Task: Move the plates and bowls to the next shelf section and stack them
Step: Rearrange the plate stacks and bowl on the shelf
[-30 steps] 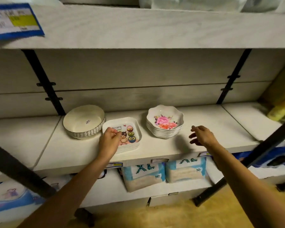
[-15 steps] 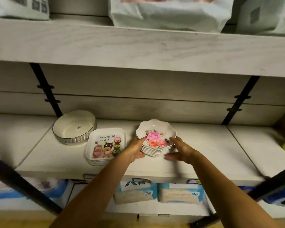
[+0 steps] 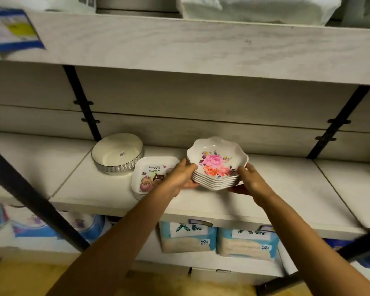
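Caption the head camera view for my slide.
Left hand and right hand grip the stack of floral bowls beside the square Easter plates and round dish.

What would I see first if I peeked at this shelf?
The stack of flowery bowls in the middle catches the eye with its big pink rose. The left hand and right hand grip it from either side. Just left of it sits a stack of square Easter plates, and farther back left a round white bowl with a silver band.
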